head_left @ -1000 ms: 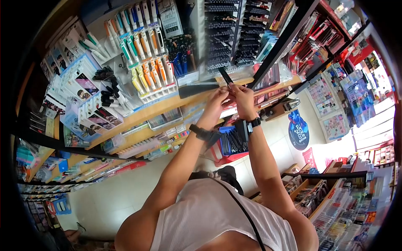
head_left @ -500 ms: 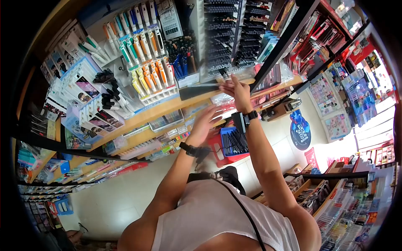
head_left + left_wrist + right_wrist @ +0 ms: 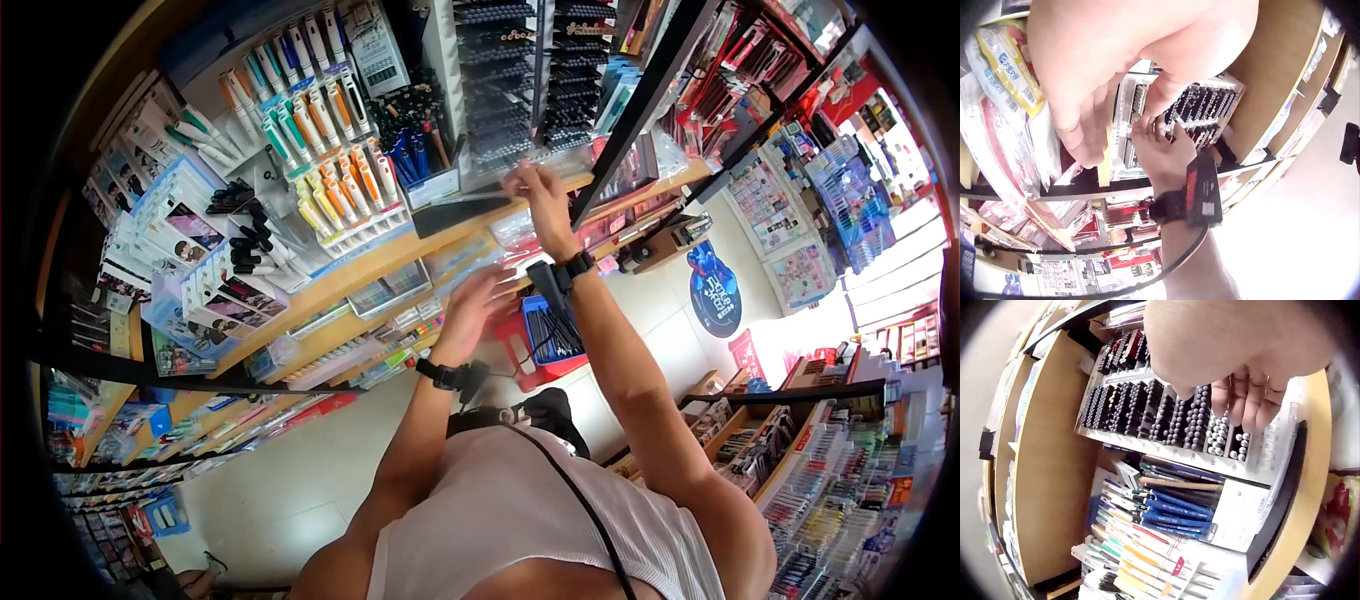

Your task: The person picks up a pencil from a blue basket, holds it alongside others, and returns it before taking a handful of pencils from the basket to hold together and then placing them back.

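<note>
My right hand (image 3: 540, 195) reaches to the front end of a pencil rack (image 3: 498, 110), its fingers loosely bent. In the right wrist view those fingers hang close over pencils with silver ends (image 3: 1217, 434); darker pencil ends (image 3: 1175, 419) fill the rows beside them. No item shows between the fingers. My left hand (image 3: 478, 305) hovers below the shelf edge, fingers extended and holding nothing. The left wrist view has the left hand (image 3: 1094, 81) large in front and the right hand (image 3: 1163, 150) at the rack behind it.
White display stands of colourful pens (image 3: 330, 130) are left of the rack, with blue pens (image 3: 408, 155) between. A black upright post (image 3: 640, 110) rises just right of it. Below stands a blue basket (image 3: 540, 325) of dark items. Wooden shelf edge (image 3: 400, 250) runs beneath the displays.
The hands were together at a dark slim item by the rack, then parted. The left hand dropped back toward the body; the right stayed by the rack, and the dark item no longer shows.
</note>
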A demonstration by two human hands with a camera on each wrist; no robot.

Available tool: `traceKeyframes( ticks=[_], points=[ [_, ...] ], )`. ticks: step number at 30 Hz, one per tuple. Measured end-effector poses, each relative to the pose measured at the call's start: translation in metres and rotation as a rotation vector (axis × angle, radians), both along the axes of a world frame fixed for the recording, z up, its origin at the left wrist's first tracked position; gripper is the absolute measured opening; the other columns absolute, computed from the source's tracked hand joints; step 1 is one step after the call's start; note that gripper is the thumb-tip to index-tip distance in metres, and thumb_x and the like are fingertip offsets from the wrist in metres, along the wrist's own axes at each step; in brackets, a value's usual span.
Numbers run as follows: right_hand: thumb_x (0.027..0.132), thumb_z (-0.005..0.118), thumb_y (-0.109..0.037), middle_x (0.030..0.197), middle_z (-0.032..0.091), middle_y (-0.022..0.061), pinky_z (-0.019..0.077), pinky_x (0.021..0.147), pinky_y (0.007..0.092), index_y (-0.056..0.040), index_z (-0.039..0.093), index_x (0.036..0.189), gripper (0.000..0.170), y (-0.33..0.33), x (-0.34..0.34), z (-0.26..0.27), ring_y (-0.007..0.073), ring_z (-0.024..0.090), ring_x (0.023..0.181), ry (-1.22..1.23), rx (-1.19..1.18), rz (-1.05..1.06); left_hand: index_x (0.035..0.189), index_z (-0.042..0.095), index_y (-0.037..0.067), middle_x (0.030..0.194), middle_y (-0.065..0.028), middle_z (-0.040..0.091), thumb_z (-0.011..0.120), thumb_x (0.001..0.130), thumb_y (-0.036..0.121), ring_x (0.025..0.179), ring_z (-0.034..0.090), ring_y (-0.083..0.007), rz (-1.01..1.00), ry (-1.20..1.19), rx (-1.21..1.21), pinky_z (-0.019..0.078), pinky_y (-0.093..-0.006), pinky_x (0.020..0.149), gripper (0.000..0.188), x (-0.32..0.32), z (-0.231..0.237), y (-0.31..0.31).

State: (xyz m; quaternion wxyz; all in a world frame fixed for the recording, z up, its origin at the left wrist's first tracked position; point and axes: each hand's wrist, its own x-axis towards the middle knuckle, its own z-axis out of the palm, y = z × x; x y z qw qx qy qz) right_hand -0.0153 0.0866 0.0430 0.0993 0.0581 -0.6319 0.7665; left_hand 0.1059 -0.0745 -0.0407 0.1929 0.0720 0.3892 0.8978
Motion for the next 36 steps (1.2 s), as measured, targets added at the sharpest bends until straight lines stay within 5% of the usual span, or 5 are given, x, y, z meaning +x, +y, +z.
traceKeyframes(
  ticks=[6,14,24,28,36],
  points=[
    [0.095,0.054,-0.028,0.082,0.066,0.0178,0.0512,0.070,0.0402,-0.0005,0.067,0.098,0.031,0.051,0.045,-0.124,0.0287,0.066,0.078,0.514,0.867,0.049,0.124,0.059,0.001,0.119,-0.0131,0.067,0.054,0.103,0.022,0.110,0.066,-0.0240,0.054,0.022,-0.187,0.0517,-0.0382,0.099,0.030,0.016,0.008,-0.019],
    [0.082,0.073,-0.023,0.095,0.073,0.0112,0.0537,0.076,0.0402,-0.0056,0.072,0.107,0.031,0.167,0.370,-0.248,0.0252,0.069,0.086,-0.758,1.289,0.974,0.119,0.060,0.003,0.110,-0.0079,0.068,0.056,0.100,0.016,0.097,0.065,-0.0172,-0.421,0.390,-0.534,0.0509,-0.0301,0.087,0.024,0.028,-0.033,0.000],
    [0.087,0.052,-0.003,0.102,0.066,0.0124,0.0502,0.083,0.0343,0.0056,0.063,0.112,0.029,0.135,0.495,-0.193,0.0207,0.061,0.092,-0.898,0.384,0.139,0.145,0.046,0.005,0.137,-0.0252,0.057,0.055,0.075,-0.006,0.122,0.058,-0.0342,-1.487,1.025,-0.853,0.0454,-0.0377,0.104,0.072,0.119,-0.208,0.116],
    [0.101,0.048,-0.028,0.123,0.065,0.0212,0.0488,0.096,0.0408,0.0001,0.060,0.126,0.039,0.143,0.498,-0.198,0.0324,0.062,0.110,-0.811,1.178,0.424,0.144,0.046,0.005,0.139,-0.0260,0.055,0.048,0.079,-0.007,0.127,0.056,-0.0363,-1.538,1.300,-0.800,0.0434,-0.0398,0.107,0.067,0.160,-0.238,0.146],
    [0.085,0.061,-0.029,0.108,0.066,0.0145,0.0543,0.087,0.0474,-0.0073,0.067,0.103,0.029,0.152,0.519,-0.240,0.0353,0.065,0.105,-0.550,1.162,0.095,0.134,0.058,0.005,0.131,-0.0236,0.062,0.049,0.090,0.005,0.122,0.060,-0.0343,-1.551,1.166,-0.779,0.0455,-0.0405,0.103,0.045,0.193,-0.240,0.167]
  ],
)
